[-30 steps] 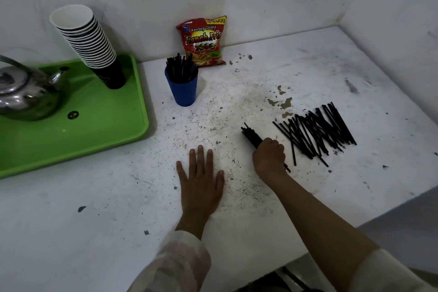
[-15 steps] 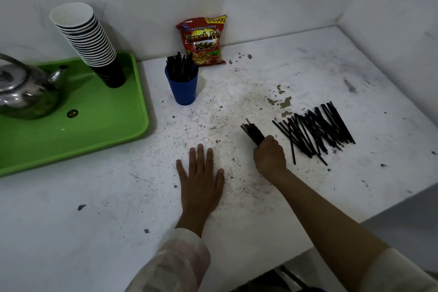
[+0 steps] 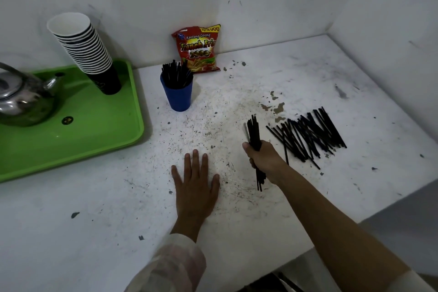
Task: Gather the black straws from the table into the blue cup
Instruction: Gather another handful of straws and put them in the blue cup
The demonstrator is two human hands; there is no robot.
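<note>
Held upright in the right hand, fist closed about mid-length on a bundle of black straws, light, stiff, likely slippery; left hand flat and empty on the tabletop; loose pile well apart from the blue cup.

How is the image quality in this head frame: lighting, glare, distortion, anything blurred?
Head view: dim, flat lighting with soft shadows; a bright glint on the kettle and a sheen on the green tray; wide-angle bending curves the table edge; the sleeve at the bottom is soft; the bundle of straws in the right hand is slightly smeared, while the left hand looks sharp.
</note>
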